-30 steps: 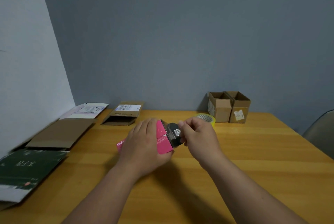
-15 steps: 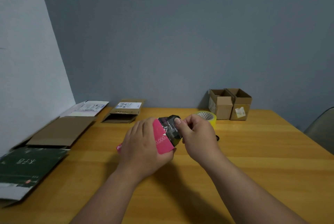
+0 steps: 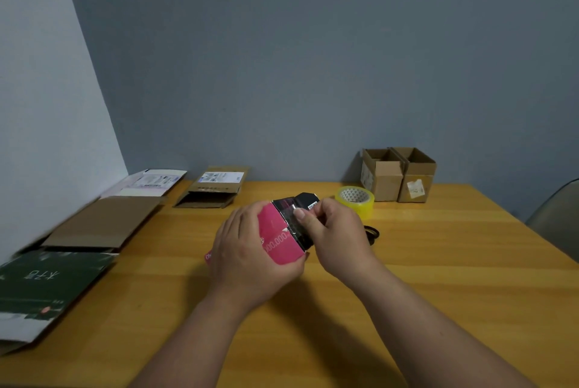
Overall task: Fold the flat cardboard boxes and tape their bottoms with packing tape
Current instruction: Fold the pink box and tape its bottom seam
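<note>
Left hand (image 3: 250,257) wraps the pink box (image 3: 280,239), fingers curled over its far side and thumb under its near edge, holding it above the wooden table (image 3: 438,278); right hand (image 3: 336,235) meets it from the other side, thumb (image 3: 302,215) and curled fingers pinching the box's dark end flap (image 3: 294,213), which is folded partway over the open end; the flap's tip with a small white label pokes out just beyond the right fingertips. Roll of yellow packing tape (image 3: 355,201) lies flat on the table just past the right knuckles, apart from the hand; a dark looped object (image 3: 372,234) sits on the table right behind the right hand, mostly hidden, identity unclear. Two folded brown boxes (image 3: 398,174) stand side by side, tops open, beyond the tape against the grey wall. Away from the left fingers, toward the left wall, flat stock lies in a row: dark green flat box (image 3: 47,284) nearest; plain brown flat cardboard (image 3: 103,221) behind it; white printed flat box (image 3: 150,182) at the corner; brown flat box with a white label (image 3: 214,187) beside that. Grey chair edge (image 3: 554,215) visible at far right.
</note>
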